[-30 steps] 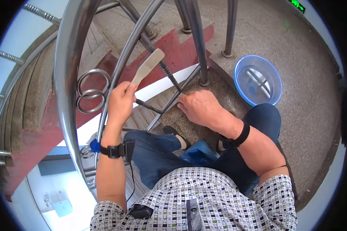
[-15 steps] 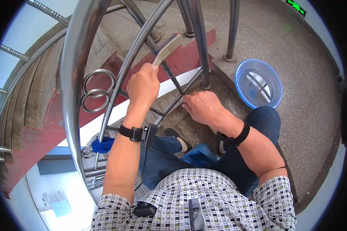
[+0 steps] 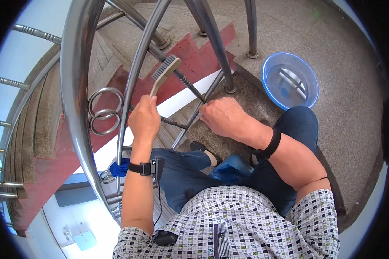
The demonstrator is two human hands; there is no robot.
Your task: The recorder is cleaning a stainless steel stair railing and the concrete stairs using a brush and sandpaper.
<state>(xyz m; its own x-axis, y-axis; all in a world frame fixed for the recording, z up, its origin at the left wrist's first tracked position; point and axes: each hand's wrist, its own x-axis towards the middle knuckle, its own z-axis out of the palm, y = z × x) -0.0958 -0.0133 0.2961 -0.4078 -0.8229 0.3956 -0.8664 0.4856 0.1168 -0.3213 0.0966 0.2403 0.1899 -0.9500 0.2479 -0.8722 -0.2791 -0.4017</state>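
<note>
A brush (image 3: 169, 69) with a pale handle and grey bristles is in my left hand (image 3: 143, 121), fingers wrapped round the handle's lower end. Its bristles face up and to the left, just beside a thin ridged metal bar (image 3: 186, 83) of the stair railing; contact cannot be made out. My right hand (image 3: 224, 114) is closed at the joint where the ridged bar meets a smooth slanting rail (image 3: 213, 86). The fingertips there are partly hidden.
A thick curved handrail (image 3: 67, 82) and upright posts stand ahead. Joined metal rings (image 3: 103, 90) sit at left, above a blue cloth (image 3: 120, 169) tied to the railing. A blue basin (image 3: 266, 86) holding water is at right. Blue material (image 3: 232, 166) lies between my feet.
My left hand has drawn the brush down and to the left, tilting its bristles further left. My right hand keeps its place at the rail joint. The view has shifted slightly.
</note>
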